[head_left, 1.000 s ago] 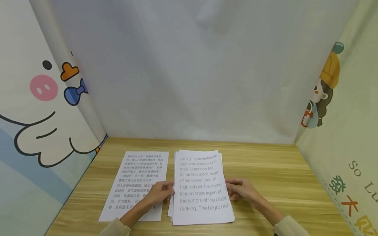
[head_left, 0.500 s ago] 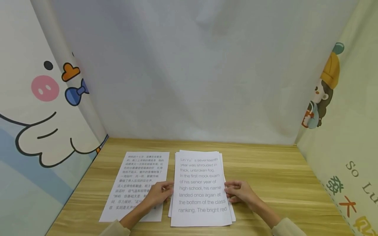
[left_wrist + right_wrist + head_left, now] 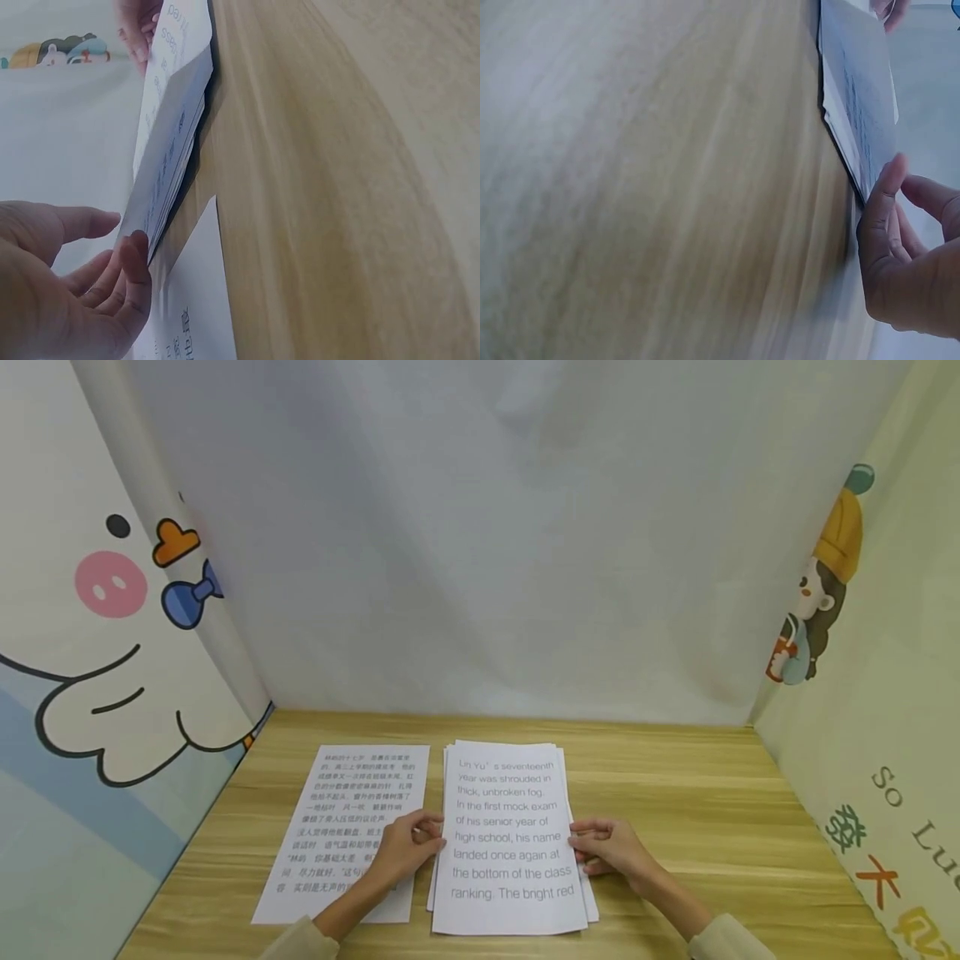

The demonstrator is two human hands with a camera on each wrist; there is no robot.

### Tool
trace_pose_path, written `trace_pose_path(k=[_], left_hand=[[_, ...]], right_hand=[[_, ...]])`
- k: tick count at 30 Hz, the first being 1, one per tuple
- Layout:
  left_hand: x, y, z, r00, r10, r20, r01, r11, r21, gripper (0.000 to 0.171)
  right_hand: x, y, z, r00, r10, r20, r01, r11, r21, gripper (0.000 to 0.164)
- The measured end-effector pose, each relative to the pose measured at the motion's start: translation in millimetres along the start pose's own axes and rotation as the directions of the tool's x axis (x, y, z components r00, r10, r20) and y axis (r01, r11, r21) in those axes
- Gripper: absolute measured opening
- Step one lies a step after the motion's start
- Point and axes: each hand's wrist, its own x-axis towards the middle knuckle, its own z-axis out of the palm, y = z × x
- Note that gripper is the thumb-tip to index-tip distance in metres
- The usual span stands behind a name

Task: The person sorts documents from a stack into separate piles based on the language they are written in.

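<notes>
A white sheet of paper (image 3: 510,831) with large English print lies on top of several other sheets (image 3: 592,910), which peek out at its right and left edges. My left hand (image 3: 408,847) pinches the sheet's left edge, thumb on top. On the opposite edge, my right hand (image 3: 611,852) holds the same sheet between thumb and fingers. In the left wrist view the top sheet (image 3: 176,97) bends up a little from the layers below, beside the left fingers (image 3: 135,281). The right wrist view has the right fingers (image 3: 885,195) at the paper's corner end.
A separate sheet with Chinese print (image 3: 345,818) lies flat to the left, partly under my left hand and forearm. All of it rests on a wood-grain table (image 3: 697,810). A pale cloth wall (image 3: 480,543) stands behind, with cartoon-printed walls at both sides.
The top sheet has slid slightly left and towards me over the stack. My right hand moved slightly left with it, and my left thumb has come onto the sheet's edge.
</notes>
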Motion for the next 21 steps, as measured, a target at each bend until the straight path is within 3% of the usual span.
trace_pose_path(k=[3,11,21], left_hand=[[2.2,-0.8,2.6,0.999,-0.001,-0.043,0.0,1.0,-0.015,0.033],[4.6,-3.2,5.1,0.991,-0.091,-0.1,0.082,0.993,-0.088,0.03],[6.9,-3.9,3.9,0.982,-0.186,-0.015,0.18,0.965,-0.19,0.022]], right_hand=[[0.4,0.3,1.8,1.0,-0.001,-0.004,0.001,1.0,0.008,0.051],[-1.4,0.5,5.4,1.0,-0.002,-0.021,0.002,1.0,0.012,0.05],[-0.7,-2.4,5.0,0.999,-0.009,-0.044,0.009,1.0,-0.014,0.05]])
